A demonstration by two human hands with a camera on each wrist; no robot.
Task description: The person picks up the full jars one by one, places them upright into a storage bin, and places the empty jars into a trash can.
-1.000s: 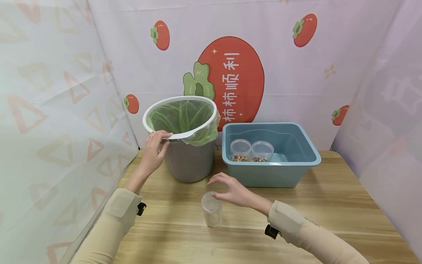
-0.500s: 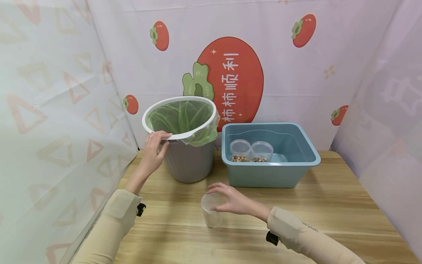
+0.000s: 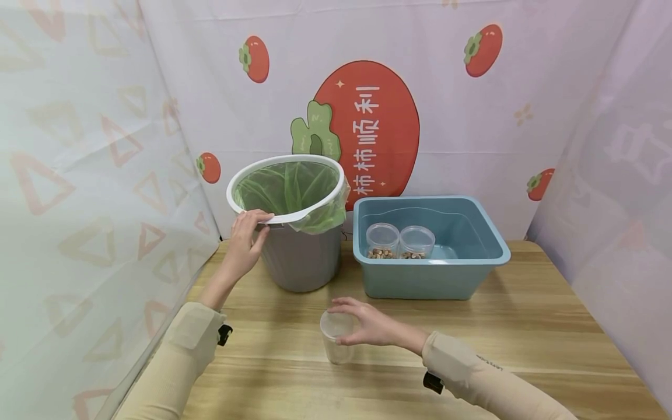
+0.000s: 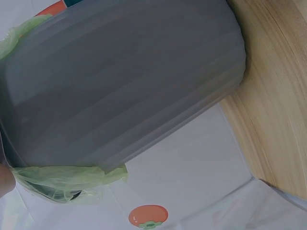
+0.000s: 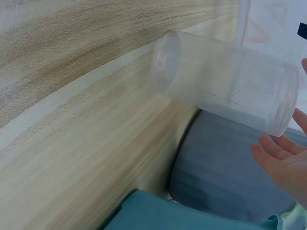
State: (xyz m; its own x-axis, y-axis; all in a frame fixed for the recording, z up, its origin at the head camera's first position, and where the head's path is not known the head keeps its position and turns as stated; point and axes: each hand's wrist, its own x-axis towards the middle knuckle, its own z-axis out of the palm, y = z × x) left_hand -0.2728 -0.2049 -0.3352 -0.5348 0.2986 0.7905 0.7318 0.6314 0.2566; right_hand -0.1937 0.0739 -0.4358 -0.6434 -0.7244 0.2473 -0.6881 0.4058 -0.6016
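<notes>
A clear plastic jar (image 3: 336,344) stands upright on the table, also seen sideways as the clear jar (image 5: 225,79) in the right wrist view. Around its upper rim curls my right hand (image 3: 366,322), thumb on the near side and fingers on the far side; how firmly they touch is unclear. My left hand (image 3: 245,236) grips the front rim of a grey trash can (image 3: 301,259), fingers over the white ring and thumb below. A green plastic bag (image 3: 294,186) lines the can. Only a bit of my left hand (image 4: 5,181) shows in the left wrist view.
A blue plastic bin (image 3: 420,283) sits to the right of the trash can. Inside it are two clear jars (image 3: 383,236) with nuts at the bottom. Printed cloth (image 3: 446,116) walls the back and sides of the wooden table (image 3: 283,373).
My right hand has come down from above the jar so that its fingers and thumb are around the upper rim. The left hand stays on the trash can.
</notes>
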